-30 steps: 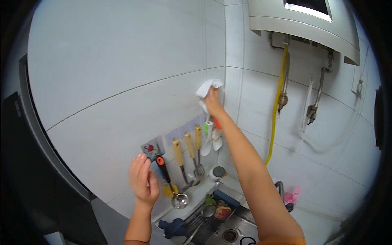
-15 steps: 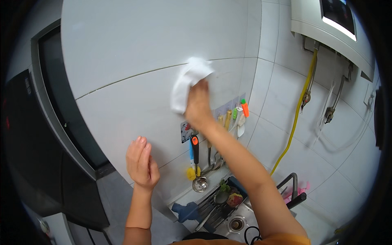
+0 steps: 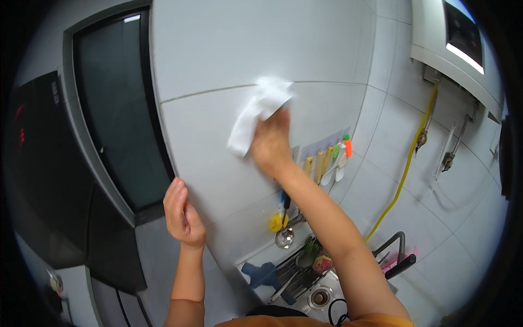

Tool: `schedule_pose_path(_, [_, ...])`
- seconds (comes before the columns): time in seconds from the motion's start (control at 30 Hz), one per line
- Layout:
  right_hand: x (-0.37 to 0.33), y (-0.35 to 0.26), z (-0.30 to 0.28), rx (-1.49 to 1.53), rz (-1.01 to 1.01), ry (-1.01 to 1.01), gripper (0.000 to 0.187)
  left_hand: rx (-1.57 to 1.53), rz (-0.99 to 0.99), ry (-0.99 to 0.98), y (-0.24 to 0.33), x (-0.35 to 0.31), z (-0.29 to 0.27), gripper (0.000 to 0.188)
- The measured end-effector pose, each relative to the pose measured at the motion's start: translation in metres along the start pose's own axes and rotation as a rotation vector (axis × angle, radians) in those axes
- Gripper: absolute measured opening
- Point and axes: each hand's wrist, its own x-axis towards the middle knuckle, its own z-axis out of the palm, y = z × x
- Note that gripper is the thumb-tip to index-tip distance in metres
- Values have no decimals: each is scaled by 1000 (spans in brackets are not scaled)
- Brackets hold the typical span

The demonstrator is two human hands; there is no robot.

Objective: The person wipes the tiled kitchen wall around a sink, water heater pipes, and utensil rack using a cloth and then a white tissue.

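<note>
Fingers [image 3: 282,117] of the right hand [image 3: 271,147] bunched close together on a white cloth [image 3: 251,117], kinda blurry and partly hidden, so can't tell how tight. Cloth just above the middle of the frame, up against the pale tiled wall [image 3: 212,141] and overlapping the seam there.

Left hand [image 3: 185,218] down at lower left of centre, near the edge of the same wall: fingers side by side, pointing up, slightly cupped. Can't tell whether touching the wall or not.

Just right of centre, partly behind the right forearm, a hanging row of utensils with wooden handles [image 3: 320,166]. Below that, a shiny metal ladle [image 3: 284,238] beside something yellow [image 3: 277,223]. At lower centre, a metal sink [image 3: 333,289] with a dark blue cloth-like thing [image 3: 260,274] near the left side and a black-handled faucet [image 3: 402,248] to the right.

Also got a yellow hose [image 3: 405,182] under a white wall unit [image 3: 430,41] at upper right, plus a dark glass door [image 3: 117,109] at upper left.
</note>
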Motion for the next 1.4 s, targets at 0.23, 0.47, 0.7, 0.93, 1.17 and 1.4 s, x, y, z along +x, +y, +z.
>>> schedule_pose_path(0.23, [21, -53, -17, 213, -128, 28, 44, -22, -199, 112, -12, -3, -31, 33])
schedule_pose_path(0.47, [75, -106, 3, 20, -126, 205, 58, -41, -292, 83, -14, -16, -57, 31])
schedule_pose_path(0.7, [-53, -133, 35, 58, -17, 28, 46, -29, -284, -74, -20, -34, -79, 29])
schedule_pose_path(0.93, [-275, -140, 71, 250, 171, -197, 41, -42, -314, -141, -20, -58, -90, 30])
schedule_pose_path(1.17, [-236, -154, 65, 71, -58, -194, 14, -41, -406, -122, -14, -72, -94, 29])
schedule_pose_path(1.4, [-226, -153, 80, 269, 167, -220, 69, -53, -364, -120, -16, -69, -101, 28])
